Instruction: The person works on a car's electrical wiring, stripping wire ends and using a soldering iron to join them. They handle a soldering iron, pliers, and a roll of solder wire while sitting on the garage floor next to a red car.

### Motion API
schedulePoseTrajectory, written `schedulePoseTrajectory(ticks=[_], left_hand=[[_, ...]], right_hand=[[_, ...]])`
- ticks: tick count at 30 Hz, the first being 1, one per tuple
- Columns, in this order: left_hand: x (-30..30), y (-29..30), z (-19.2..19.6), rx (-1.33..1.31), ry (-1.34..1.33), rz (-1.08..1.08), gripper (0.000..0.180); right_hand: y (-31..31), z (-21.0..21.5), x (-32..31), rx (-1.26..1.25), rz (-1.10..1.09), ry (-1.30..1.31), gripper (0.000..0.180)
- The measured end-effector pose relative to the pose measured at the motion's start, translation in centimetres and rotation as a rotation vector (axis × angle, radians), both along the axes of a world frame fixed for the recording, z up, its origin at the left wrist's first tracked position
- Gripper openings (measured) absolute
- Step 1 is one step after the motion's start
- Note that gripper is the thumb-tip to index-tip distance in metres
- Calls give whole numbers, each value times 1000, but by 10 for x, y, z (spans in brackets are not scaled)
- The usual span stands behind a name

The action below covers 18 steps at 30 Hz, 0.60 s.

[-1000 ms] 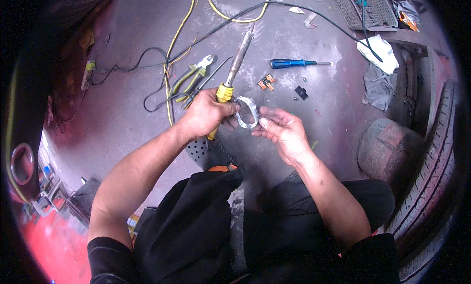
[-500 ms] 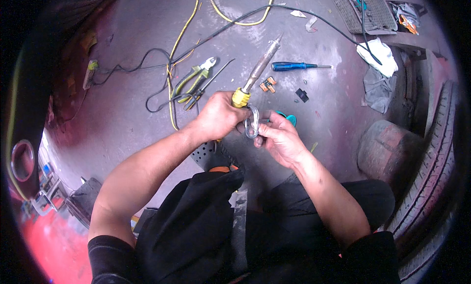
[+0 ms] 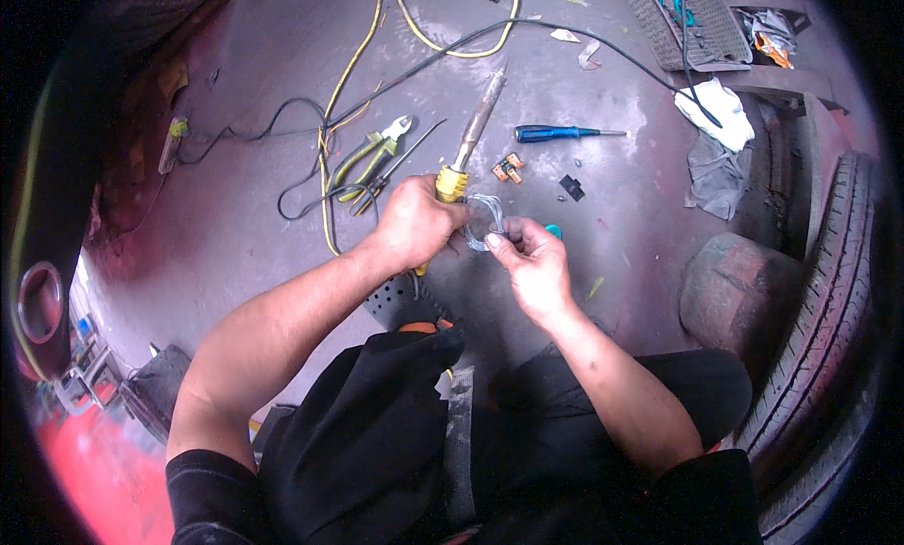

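Left hand (image 3: 414, 223) grips the yellow-handled soldering iron (image 3: 468, 148); right hand (image 3: 532, 263) pinches the solder wire coil (image 3: 480, 221) just beside it.

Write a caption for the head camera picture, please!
Left hand grips a yellow-handled tool; right hand pinches a wire coil.

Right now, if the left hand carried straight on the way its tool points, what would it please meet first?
The left hand holds a yellow-handled soldering iron pointing up and away. Its tip aims at the black cable across the floor, probably the first thing met; depth is unclear.

Left hand (image 3: 414, 223) fisted — right hand (image 3: 529, 260) pinching, fingertips touching.
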<state>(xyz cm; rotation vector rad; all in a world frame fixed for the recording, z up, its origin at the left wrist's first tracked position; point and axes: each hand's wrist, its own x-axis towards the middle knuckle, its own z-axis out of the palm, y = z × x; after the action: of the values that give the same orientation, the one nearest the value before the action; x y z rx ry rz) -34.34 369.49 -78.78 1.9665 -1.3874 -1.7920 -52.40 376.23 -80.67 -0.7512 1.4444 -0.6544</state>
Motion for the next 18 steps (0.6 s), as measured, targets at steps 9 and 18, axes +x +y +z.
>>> schedulePoseTrajectory(ticks=[9, 18], left_hand=[[2, 9, 19, 97, 148, 139, 16], [15, 18, 23, 102, 326, 83, 12]], right_hand=[[-12, 13, -5, -477, 389, 547, 21], [-8, -8, -16, 570, -95, -680, 17]])
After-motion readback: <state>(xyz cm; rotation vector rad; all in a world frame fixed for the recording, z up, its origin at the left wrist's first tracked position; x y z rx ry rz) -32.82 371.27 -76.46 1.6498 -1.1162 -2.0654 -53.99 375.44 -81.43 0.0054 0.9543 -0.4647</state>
